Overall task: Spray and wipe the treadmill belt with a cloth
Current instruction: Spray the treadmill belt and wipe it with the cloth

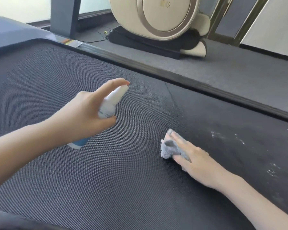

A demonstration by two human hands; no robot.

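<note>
Textured dark treadmill belt point(123, 188) fills the lower frame. Right of centre, right hand point(195, 161) lies on a bunched grey cloth point(169, 151), fingers point(181, 140) fairly straight, pressing it flat to the belt. Left of centre, left hand point(83, 117) grips a white spray bottle point(108, 107) with a blue base, held above the belt; index finger rests on the nozzle, which points to the upper right. White flecks point(239, 140) mark the belt at right. Beyond: side rail point(173, 75), grey floor point(231, 63), and a round beige machine point(156, 14) at upper centre.

dark treadmill belt point(106, 180), crumpled grey cloth point(169, 151) and whitish flecks point(239, 140) on it
</note>
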